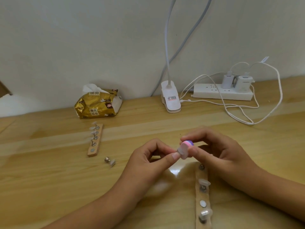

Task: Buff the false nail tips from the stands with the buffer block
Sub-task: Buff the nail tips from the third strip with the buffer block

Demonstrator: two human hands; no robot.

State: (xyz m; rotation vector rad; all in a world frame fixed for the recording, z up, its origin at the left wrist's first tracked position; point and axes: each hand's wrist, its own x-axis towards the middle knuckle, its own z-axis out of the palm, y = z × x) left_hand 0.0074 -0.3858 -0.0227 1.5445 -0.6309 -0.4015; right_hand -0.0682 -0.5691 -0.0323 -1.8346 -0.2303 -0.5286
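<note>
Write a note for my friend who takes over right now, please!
Left hand pinches a nail tip.
Right hand holds the buffer block against it.
Far stand holds four tips, one spot empty; a loose tip on its holder lies beside it.
Near stand has more tips.
Which are already buffed cannot be told; finish this one, then the rest.

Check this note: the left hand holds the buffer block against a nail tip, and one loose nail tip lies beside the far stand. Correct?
No: in the head view the right hand holds the buffer block; the left hand pinches the nail tip. The loose nail tip lies beside the far stand.
</note>
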